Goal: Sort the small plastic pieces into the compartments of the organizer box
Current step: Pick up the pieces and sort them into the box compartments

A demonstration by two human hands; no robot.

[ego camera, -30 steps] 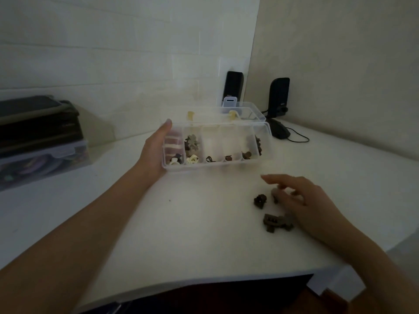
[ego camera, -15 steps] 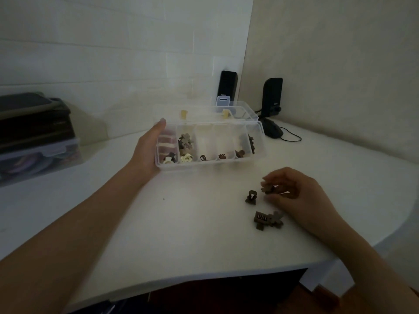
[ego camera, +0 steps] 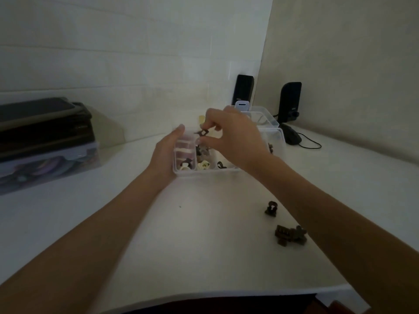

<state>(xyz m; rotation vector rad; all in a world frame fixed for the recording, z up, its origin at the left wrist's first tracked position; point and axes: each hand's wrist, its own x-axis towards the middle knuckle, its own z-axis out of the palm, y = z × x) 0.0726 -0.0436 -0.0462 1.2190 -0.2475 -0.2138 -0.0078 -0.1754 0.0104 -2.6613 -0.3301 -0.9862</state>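
Observation:
A clear organizer box (ego camera: 205, 172) with its lid open stands on the white table (ego camera: 204, 245). My left hand (ego camera: 164, 155) grips the box's left end. Above the left compartments, my right hand (ego camera: 233, 137) pinches a small dark plastic piece (ego camera: 202, 133) between thumb and fingers. Dark and cream pieces lie in the front compartments. On the table to the right lie a small dark clip (ego camera: 271, 207) and a larger dark piece (ego camera: 290, 234). My right hand hides the box's middle compartments.
Two black speakers (ego camera: 243, 89) stand by the wall behind the box, and a black mouse (ego camera: 292, 137) with its cable lies beside them. At the left sits a clear storage bin (ego camera: 45, 164) with dark items stacked on top. The table's front edge is close.
My right hand picked a dark piece off the table and carried it up and left over the box. The left hand stayed on the box's left end.

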